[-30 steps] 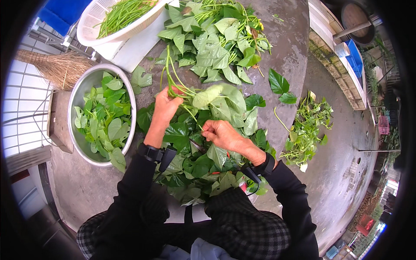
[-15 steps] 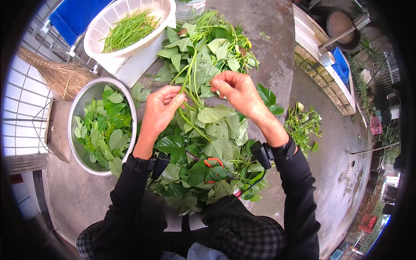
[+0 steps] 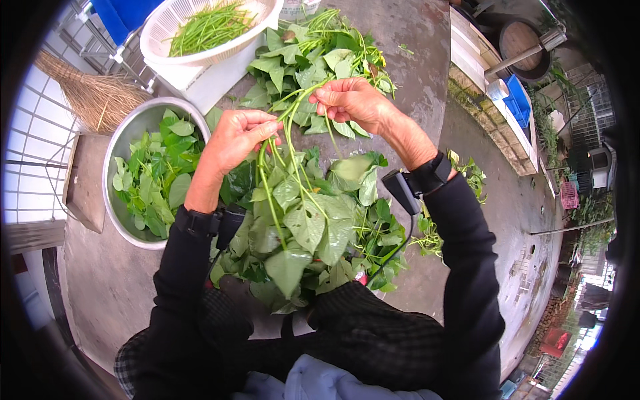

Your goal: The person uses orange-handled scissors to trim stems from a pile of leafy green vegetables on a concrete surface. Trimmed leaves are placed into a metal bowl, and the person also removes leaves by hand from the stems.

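My left hand (image 3: 241,139) is closed around a green leafy vine (image 3: 288,127), whose long stalks and broad leaves hang toward my lap. Just right of it, my right hand (image 3: 355,105) pinches a thin leaf stalk (image 3: 331,135). A blurred leaf (image 3: 352,167) dangles at that stalk's lower end. Under both hands spreads a heap of heart-shaped green leaves (image 3: 307,227). Beyond them lies another pile of leafy vines (image 3: 333,50). To the left, a metal basin (image 3: 112,200) holds loose green leaves (image 3: 160,173).
At the far left, a white plastic basket (image 3: 157,50) of cut green stalks (image 3: 210,30) rests on a white box (image 3: 220,77). A straw broom (image 3: 93,97) lies behind the basin. More greens (image 3: 470,177) lie on the concrete floor (image 3: 493,267) beyond my right forearm.
My right hand has moved up and slightly left and now has a stalk with a leaf hanging. My left hand shifted slightly left with the vine. The orange handles in the heap are now covered.
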### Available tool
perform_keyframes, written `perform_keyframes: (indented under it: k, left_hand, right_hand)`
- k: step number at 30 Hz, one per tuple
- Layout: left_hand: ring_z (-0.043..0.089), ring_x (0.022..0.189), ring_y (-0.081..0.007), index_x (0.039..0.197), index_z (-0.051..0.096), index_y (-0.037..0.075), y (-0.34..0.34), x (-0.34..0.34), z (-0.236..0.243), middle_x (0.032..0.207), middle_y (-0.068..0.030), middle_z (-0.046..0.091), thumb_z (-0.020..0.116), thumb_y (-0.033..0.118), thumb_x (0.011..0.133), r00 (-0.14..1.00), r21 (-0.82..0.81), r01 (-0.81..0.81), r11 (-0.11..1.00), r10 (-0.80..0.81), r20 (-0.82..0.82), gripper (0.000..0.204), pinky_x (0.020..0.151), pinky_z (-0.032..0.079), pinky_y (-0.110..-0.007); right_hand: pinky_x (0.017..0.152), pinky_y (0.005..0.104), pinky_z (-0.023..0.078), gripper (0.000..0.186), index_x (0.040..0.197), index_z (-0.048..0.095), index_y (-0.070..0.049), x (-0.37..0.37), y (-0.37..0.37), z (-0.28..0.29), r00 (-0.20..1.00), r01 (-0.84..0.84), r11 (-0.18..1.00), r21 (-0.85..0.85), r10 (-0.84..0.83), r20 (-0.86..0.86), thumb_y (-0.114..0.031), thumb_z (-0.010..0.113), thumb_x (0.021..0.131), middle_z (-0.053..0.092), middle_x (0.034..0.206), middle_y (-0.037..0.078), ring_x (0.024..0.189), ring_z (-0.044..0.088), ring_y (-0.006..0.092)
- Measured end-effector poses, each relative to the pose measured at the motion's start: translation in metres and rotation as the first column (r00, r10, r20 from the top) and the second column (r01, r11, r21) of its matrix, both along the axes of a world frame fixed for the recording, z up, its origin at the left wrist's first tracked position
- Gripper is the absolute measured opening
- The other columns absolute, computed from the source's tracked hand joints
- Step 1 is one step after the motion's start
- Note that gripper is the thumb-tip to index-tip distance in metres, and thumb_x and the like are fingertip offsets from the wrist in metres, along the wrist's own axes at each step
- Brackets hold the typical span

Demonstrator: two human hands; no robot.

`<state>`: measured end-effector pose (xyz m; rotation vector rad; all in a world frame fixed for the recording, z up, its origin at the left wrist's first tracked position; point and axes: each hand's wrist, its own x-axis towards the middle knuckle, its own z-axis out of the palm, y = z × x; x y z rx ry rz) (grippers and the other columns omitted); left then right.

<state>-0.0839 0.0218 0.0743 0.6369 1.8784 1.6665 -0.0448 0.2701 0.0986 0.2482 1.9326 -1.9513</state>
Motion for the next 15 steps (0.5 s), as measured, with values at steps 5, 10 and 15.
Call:
perform_keyframes:
  k: [5,10,15]
  left_hand:
    - [0.058,0.062,-0.0073,0.093,0.067,-0.002,-0.009,0.003,-0.016,0.073,-0.0059,0.067,0.063,0.02,0.085,0.995,-0.142,0.083,0.986,-0.072,0.075,0.024,0.053,0.041,-0.02]
    - [0.06,0.06,-0.01,0.093,0.066,-0.004,-0.011,0.007,-0.027,0.074,-0.009,0.067,0.064,0.015,0.085,0.989,-0.168,0.07,0.983,-0.045,0.144,0.021,0.054,0.046,-0.021]
    - [0.06,0.059,-0.0103,0.091,0.066,-0.005,0.003,0.009,-0.039,0.073,-0.009,0.066,0.063,0.014,0.085,0.99,-0.18,0.057,0.982,-0.032,0.14,0.02,0.054,0.047,-0.022]
  right_hand:
    - [0.064,0.0366,0.05,0.014,0.09,0.069,-0.008,0.021,0.007,-0.054,0.888,0.173,0.577,0.798,0.26,-0.381,-0.016,0.059,0.085,0.067,0.079,0.012,0.072,0.064,0.0266]
    - [0.069,0.0385,0.051,0.015,0.084,0.07,-0.008,0.058,0.061,-0.073,0.988,0.128,0.382,0.915,0.029,-0.15,-0.02,0.062,0.079,0.066,0.075,0.014,0.073,0.065,0.03]
    - [0.071,0.036,0.052,0.018,0.083,0.069,-0.004,0.111,0.079,-0.085,0.973,-0.222,0.539,0.813,0.069,0.219,-0.018,0.063,0.075,0.066,0.07,0.014,0.071,0.067,0.0253]
